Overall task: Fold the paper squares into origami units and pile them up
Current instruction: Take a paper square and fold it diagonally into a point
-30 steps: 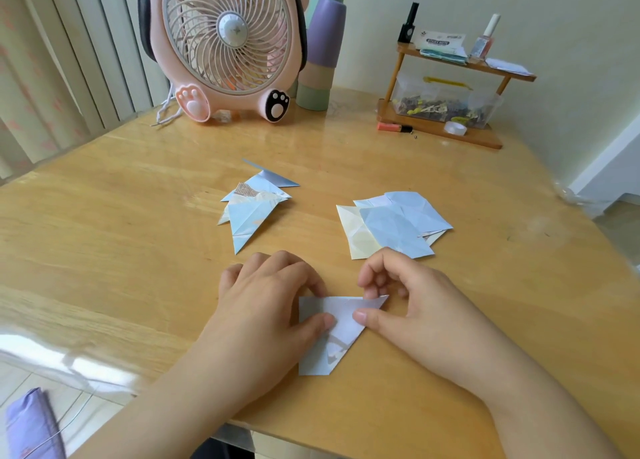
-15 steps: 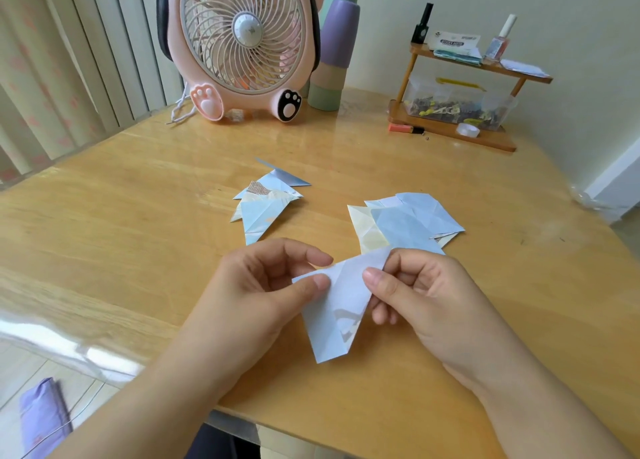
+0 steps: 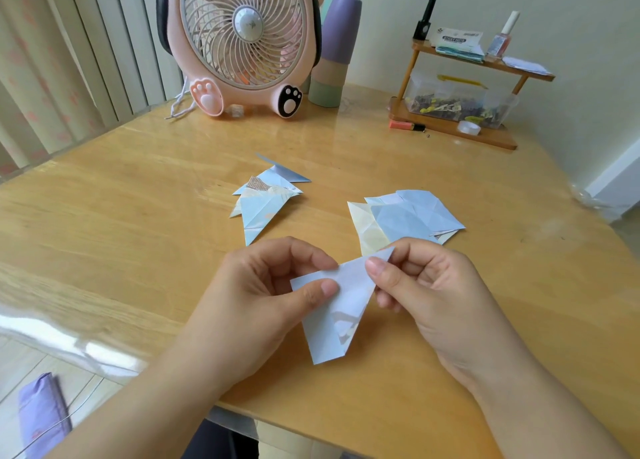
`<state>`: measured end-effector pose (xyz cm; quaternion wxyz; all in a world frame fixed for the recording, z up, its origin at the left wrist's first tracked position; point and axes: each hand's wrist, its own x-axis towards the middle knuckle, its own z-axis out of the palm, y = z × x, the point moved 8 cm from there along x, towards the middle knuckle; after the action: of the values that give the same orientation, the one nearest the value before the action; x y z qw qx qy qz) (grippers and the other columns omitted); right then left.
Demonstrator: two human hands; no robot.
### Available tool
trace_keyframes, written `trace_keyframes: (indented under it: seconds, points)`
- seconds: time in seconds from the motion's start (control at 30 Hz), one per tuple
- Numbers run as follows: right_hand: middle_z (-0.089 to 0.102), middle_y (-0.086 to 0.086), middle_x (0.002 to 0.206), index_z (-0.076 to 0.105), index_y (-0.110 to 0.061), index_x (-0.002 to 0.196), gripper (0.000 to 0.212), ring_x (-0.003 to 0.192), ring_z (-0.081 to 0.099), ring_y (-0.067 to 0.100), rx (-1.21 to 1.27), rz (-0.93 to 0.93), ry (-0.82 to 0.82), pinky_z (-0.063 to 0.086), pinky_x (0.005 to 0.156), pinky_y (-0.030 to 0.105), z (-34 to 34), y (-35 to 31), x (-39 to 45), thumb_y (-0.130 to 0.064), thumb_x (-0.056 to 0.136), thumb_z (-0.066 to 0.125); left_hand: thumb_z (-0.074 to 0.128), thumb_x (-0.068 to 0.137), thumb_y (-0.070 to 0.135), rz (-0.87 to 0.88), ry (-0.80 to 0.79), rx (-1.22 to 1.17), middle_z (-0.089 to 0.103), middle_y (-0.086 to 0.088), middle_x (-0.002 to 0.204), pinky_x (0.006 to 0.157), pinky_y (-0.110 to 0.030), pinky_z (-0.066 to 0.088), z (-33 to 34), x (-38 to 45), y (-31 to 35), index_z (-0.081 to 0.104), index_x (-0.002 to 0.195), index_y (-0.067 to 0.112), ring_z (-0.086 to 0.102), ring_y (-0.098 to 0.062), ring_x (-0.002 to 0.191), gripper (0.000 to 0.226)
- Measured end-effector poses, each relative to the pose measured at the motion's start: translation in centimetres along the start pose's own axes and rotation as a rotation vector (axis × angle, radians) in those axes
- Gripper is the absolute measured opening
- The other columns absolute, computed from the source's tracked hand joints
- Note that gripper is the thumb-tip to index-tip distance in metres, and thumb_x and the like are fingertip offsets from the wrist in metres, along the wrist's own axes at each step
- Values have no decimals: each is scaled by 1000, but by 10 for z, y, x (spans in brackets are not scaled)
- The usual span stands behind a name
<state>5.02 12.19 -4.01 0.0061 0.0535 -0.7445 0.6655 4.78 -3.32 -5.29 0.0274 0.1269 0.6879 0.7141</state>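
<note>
pink fan (image 3: 242,39), wooden shelf (image 3: 460,74), table (image 3: 104,216)

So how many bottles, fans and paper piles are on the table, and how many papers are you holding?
Fans: 1, the pink fan
Bottles on the little shelf: 2, a black-capped bottle and a white-capped bottle
Paper piles: 2, the folded pile and the unfolded pile
Papers in the hands: 1, the held paper
Total: 6
</note>
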Motion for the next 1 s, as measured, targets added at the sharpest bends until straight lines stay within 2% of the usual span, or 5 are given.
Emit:
trace_keyframes:
  seconds: [0.27, 0.43, 0.63, 0.8, 1.0]
  points:
    - [54, 2, 52, 63, -4, 67, 28, 52, 47, 9, 21, 14, 6, 39, 54, 15, -3, 2, 0, -28, 79, 60, 81, 66, 27, 14, -6, 32, 64, -1, 65, 57, -23, 44, 0, 0, -2, 72, 77, 26, 56, -15, 62, 14]
    - [55, 0, 52, 64, -8, 65, 22, 50, 48, 8, 32, -25, 42, 41, 53, 15, -5, -3, -1, -25, 77, 72, 75, 64, 27, 35, 1, 41, 64, -10, 69, 56, -24, 45, -1, -1, 0, 72, 76, 26, 56, -20, 62, 13]
    - [56, 3, 56, 65, -18, 60, 14, 50, 48, 8, 56, -54, 43, 41, 53, 16, -6, -6, -1, -21, 74, 65, 74, 63, 24, 47, 3, 43, 62, -3, 63, 53, -18, 43, 0, -1, 1, 72, 74, 25, 54, -13, 59, 11]
    - [55, 5, 59, 65, -17, 61, 15, 52, 46, 10, 112, -3, 17, 40, 52, 18, -5, 0, 0, -21, 75, 64, 75, 64, 23, 38, 7, 31, 61, -1, 62, 54, -18, 43, -1, -1, 0, 72, 74, 23, 54, -13, 60, 10]
    - [51, -7, 54, 63, -5, 69, 24, 51, 43, 6, -12, 81, -133, 37, 50, 14, 14, 6, -4, -27, 76, 69, 75, 65, 22, 0, 31, -20, 60, 2, 60, 54, -18, 43, -4, 1, -4, 71, 77, 23, 55, -11, 59, 13]
